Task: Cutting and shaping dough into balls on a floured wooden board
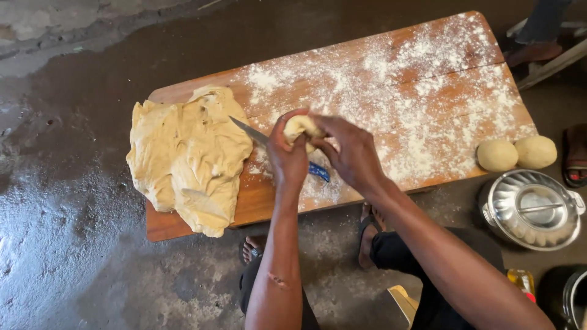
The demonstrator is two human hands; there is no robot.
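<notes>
— How did that small dough piece (302, 128) handle?
— Soft and light, I'd judge, and slightly tacky; best cupped all round. Both hands, left hand (287, 156) and right hand (350, 153), were closed together on it above the floured board (428, 91).
— And nearby?
— A knife (269, 143) beneath, the big dough mass (189, 153) left.

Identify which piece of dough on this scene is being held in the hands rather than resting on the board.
The small dough piece, cupped between the left hand and right hand. The big dough mass and two dough balls rest on the board.
</notes>
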